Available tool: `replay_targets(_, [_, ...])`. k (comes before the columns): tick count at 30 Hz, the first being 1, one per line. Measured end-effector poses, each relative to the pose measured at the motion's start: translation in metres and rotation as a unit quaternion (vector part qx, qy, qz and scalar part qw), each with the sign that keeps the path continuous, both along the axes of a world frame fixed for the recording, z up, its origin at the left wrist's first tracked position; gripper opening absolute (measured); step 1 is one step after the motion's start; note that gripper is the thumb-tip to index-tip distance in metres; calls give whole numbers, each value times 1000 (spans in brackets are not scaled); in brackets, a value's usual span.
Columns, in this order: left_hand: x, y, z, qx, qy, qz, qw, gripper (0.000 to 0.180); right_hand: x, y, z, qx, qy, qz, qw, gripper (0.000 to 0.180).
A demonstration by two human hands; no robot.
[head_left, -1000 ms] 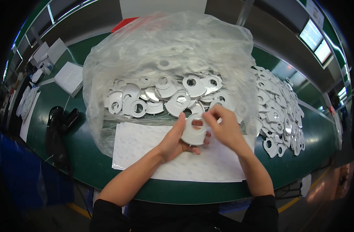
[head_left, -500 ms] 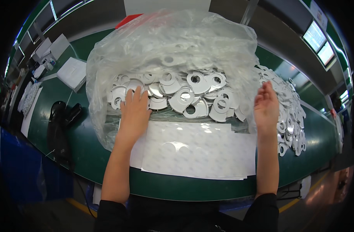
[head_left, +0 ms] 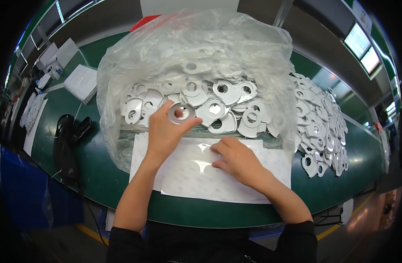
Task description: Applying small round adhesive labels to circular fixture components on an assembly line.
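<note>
My left hand [head_left: 165,133] grips a white ring-shaped plastic part [head_left: 190,115], with a fingertip showing through its round hole. It is held at the near edge of a heap of similar white parts [head_left: 227,94] in a large clear plastic bag [head_left: 192,39]. Over the white sheets [head_left: 209,186] in front of the bag hovers my right hand [head_left: 238,160]; its fingers are bent and a gap shows between thumb and forefinger. Shiny curved outlines [head_left: 203,165] lie on the top sheet beside those fingertips. Whether the fingers touch the sheet is unclear.
Another pile of white ringed parts [head_left: 326,127] spreads over the green table [head_left: 108,175] on the right. At left lie a black object with a cord [head_left: 66,144] and a white box [head_left: 81,81]. A red item [head_left: 144,22] shows behind the bag.
My left hand has lifted a white ring-shaped part from the heap and come slightly right. My right hand has swung left from beside the right-hand pile to above the sheets.
</note>
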State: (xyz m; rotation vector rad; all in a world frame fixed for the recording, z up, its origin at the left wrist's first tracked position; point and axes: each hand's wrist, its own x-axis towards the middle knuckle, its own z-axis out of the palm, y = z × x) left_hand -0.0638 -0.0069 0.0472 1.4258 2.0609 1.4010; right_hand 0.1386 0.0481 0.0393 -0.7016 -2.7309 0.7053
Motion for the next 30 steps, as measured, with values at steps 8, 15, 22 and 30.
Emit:
replay_targets(8, [38, 5, -25, 51, -688, -137, 711, 28, 3, 9, 1, -69, -30, -6, 997, 34])
replay_targets(15, [37, 12, -40, 93, -762, -184, 613, 54, 4, 8, -1, -74, -12, 16, 997, 26])
replay_targets(22, [41, 15, -45, 52, -679, -213, 701, 61, 5, -15, 9, 33, -84, 51, 995, 14])
replay_targets(30, [42, 13, -41, 3, -631, -219, 744, 67, 18, -1, 56, -342, -10, 275, 899, 11])
